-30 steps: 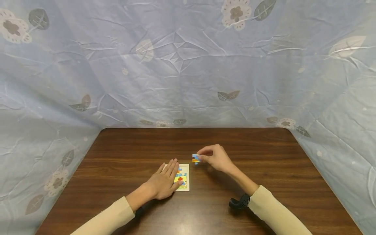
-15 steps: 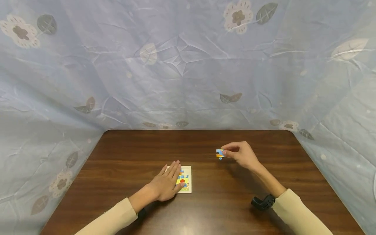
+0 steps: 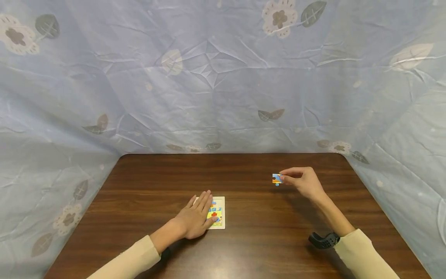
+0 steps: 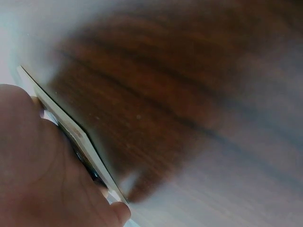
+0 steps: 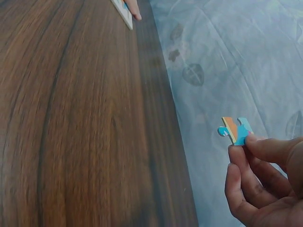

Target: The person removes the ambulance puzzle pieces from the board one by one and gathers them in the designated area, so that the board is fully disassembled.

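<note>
A small jigsaw puzzle with a cream frame (image 3: 223, 213) lies on the table, its picture yellow, blue and red. My left hand (image 3: 195, 219) rests flat across its left part with straight fingers, hiding that side. In the left wrist view the puzzle's frame edge (image 4: 75, 132) runs along beside the palm. Off to the right and above the table, my right hand (image 3: 304, 182) pinches a jigsaw piece (image 3: 277, 178) between thumb and fingertips. The right wrist view shows this piece (image 5: 236, 132) as blue and orange with a round knob.
The dark wood table (image 3: 251, 248) reaches back to a pale blue floral curtain (image 3: 216, 97), which also hangs at both sides. A black strap device (image 3: 324, 241) sits on the right wrist at the cream sleeve.
My right hand has carried the jigsaw piece to the right, away from the puzzle, and slightly farther back. The left hand stays on the puzzle.
</note>
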{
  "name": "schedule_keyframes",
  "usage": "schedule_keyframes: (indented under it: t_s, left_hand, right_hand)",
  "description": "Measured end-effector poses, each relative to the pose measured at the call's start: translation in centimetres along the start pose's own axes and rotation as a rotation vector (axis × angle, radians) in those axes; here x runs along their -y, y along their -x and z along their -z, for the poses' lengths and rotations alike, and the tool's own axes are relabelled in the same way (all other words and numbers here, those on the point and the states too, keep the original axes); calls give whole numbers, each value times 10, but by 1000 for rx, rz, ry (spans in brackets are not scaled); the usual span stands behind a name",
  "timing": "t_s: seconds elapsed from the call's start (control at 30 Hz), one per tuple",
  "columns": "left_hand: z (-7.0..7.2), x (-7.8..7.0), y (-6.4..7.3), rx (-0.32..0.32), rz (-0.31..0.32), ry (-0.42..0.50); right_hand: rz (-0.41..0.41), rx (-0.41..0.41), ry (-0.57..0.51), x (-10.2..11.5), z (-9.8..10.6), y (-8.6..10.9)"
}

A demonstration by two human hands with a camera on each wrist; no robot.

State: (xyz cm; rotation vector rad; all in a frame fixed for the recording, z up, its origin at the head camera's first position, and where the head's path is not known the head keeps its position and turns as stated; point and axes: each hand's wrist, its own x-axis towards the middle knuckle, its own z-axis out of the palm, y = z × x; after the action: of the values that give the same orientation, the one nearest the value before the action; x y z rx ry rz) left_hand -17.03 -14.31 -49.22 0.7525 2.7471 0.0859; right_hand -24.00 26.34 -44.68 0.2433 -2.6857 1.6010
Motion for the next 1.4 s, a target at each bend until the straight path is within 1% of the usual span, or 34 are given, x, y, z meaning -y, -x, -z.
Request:
schedule_keyframes:
  t_s: [0.07, 0.13, 0.2, 0.3, 0.43, 0.57, 0.73, 0.87, 0.97, 1.13, 1.4]
  left_hand:
    - [-1, 0, 0, 2, -10, 10]
    - [0, -1, 0, -2, -14, 15]
    - [2, -1, 0, -3, -12, 11]
    - [4, -1, 0, 2, -8, 11]
    - [4, 0, 0, 6, -4, 9]
    - [3, 1, 0, 15, 1, -3]
    - [1, 1, 0, 16, 5, 7]
    - [0, 0, 0, 5, 11, 17]
    - [-1, 1, 0, 4, 17, 21]
    - [2, 1, 2, 12, 19, 16]
    - [2, 0, -1, 13, 7, 7]
  right_hand:
    - [-10, -10, 15, -5, 4, 1]
    - [-20, -12, 1, -10, 7, 2]
    - [-30, -8, -20, -14, 10, 3]
    - [-52, 6, -90, -19, 15, 4]
    - [-73, 15, -126, -27, 21, 6]
    - [-88, 21, -104, -38, 28, 9]
    - [-115, 17, -62, -47, 39, 13]
    - [-153, 19, -28, -53, 46, 13]
    - [-179, 30, -38, -59, 49, 13]
    - [-210, 50, -82, -67, 51, 12]
    - [-251, 75, -43, -73, 61, 12]
